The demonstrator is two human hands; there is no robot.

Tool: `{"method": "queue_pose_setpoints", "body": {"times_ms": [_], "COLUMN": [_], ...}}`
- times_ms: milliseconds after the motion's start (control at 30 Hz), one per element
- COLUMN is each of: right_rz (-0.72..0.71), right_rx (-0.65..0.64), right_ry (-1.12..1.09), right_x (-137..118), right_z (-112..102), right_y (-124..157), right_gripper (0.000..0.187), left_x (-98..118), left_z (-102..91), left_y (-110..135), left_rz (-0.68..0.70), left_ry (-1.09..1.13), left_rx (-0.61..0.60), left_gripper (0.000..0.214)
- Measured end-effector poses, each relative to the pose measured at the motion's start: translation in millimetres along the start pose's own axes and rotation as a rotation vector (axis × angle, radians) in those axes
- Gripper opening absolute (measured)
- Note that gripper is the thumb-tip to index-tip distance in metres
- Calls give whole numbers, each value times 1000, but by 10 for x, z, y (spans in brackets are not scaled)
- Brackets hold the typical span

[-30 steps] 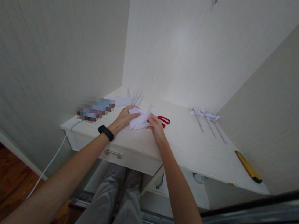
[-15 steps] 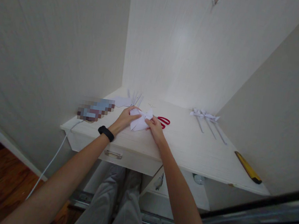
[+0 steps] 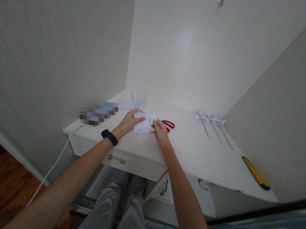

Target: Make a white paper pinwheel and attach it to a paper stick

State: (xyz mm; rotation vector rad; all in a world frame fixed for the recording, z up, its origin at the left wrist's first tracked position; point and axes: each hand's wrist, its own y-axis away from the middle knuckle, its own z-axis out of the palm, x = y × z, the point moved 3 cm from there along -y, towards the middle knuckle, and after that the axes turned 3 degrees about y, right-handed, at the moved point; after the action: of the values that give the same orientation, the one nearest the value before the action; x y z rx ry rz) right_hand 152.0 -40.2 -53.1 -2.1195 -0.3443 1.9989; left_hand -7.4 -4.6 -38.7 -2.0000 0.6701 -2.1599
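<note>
Both of my hands work a folded piece of white paper [image 3: 143,124] low over the white desk top [image 3: 188,149]. My left hand [image 3: 127,122], with a black band on its wrist, grips the paper's left side with curled fingers. My right hand [image 3: 160,131] pinches the paper's right side, near its middle. Red-handled scissors [image 3: 168,124] lie just behind my right hand.
Several thin white paper sticks [image 3: 138,100] lie at the desk's back left. Three finished paper pinwheels on sticks [image 3: 211,122] lie at the back right. A yellow utility knife [image 3: 256,174] rests near the right edge. A white cable [image 3: 54,163] hangs off the left corner. Walls close in on three sides.
My right hand has pushed the paper's right flap in toward the middle, so the paper looks more gathered. The view has shifted slightly.
</note>
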Motion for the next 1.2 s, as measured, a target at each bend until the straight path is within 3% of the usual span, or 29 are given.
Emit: {"method": "queue_pose_setpoints", "body": {"times_ms": [633, 933, 1200], "right_rz": [16, 21, 25], "right_rx": [31, 5, -23], "right_ry": [39, 90, 75], "right_x": [27, -12, -33], "right_z": [26, 49, 60], "right_y": [4, 26, 44], "right_gripper": [50, 43, 36], "left_x": [37, -11, 109], "left_z": [24, 22, 61], "left_y": [29, 16, 66], "left_rz": [-7, 4, 20], "left_ry": [-95, -106, -159], "left_rx": [-16, -28, -60], "left_gripper": [32, 33, 27]}}
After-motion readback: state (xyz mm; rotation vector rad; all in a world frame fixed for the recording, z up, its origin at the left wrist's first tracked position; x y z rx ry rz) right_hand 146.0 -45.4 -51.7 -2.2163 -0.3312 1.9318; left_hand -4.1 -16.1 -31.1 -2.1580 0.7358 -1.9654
